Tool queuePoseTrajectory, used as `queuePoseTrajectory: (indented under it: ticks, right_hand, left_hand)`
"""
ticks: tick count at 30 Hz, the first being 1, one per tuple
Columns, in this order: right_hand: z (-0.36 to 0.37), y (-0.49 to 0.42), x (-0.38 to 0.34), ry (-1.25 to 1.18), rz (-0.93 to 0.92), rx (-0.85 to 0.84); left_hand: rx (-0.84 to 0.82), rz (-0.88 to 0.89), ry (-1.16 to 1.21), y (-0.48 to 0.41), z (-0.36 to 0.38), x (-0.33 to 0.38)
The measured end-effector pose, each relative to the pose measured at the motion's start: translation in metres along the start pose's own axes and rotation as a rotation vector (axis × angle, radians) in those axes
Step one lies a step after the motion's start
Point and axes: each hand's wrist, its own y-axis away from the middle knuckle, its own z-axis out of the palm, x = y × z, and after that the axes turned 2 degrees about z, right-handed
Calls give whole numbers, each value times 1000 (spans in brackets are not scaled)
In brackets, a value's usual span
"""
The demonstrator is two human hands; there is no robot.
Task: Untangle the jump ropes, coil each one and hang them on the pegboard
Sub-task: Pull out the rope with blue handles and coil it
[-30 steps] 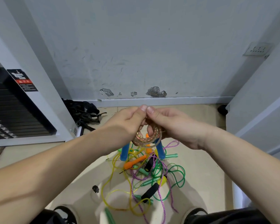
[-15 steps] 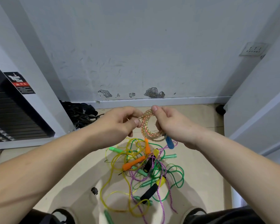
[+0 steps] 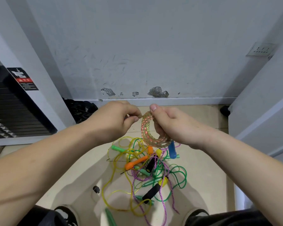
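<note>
My right hand (image 3: 173, 126) has its fingers curled through the coiled jump rope (image 3: 147, 136), a clear cord flecked with red and green, and my thumb presses on the top of the loops. My left hand (image 3: 114, 121) sits just beside it and pinches a strand of the same cord between thumb and forefinger at the coil's upper left edge. The coil stands nearly upright between my hands, held in the air above the floor (image 3: 203, 160). A blue handle (image 3: 172, 150) hangs from its lower right side, below my right palm. Under my hands the other ropes lie in a tangle on the tiles. A yellow rope (image 3: 112, 170) loops widely on the left and a green rope (image 3: 181, 176) curls out to the right. A purple braided rope (image 3: 167, 170) threads through the middle and trails toward me. Mixed into the knot are an orange handle (image 3: 136, 163), a green handle (image 3: 118, 148), a yellow handle (image 3: 163, 181) and two black foam handles, one near the middle (image 3: 150, 163) and one nearer me (image 3: 151, 192). A small black object (image 3: 96, 189) lies apart on the tiles to the left of the heap. Past the heap rises a scuffed grey wall (image 3: 137, 46) with chipped patches above the skirting, and a heap of black straps (image 3: 80, 110) sits in the left corner beside a black weight stack (image 3: 6, 111).
</note>
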Motion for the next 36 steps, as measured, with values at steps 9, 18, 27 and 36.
queuePoseTrajectory:
  ticks: [9,18,27,36]
  right_hand:
    - [5,-2,4,-34,-36,-14]
    - [2,-8,7,16,-62,77]
    - [0,-11,13,-158,-61,-9]
    - [5,-14,18,-102,-54,43]
  left_hand:
    - [159,-336,798,-2,-6,27]
    - [182,-444,928,-4,-6,31]
    - [127,-643,1377,-5,2,44]
    - [-197,-597,1291,-1,4,55]
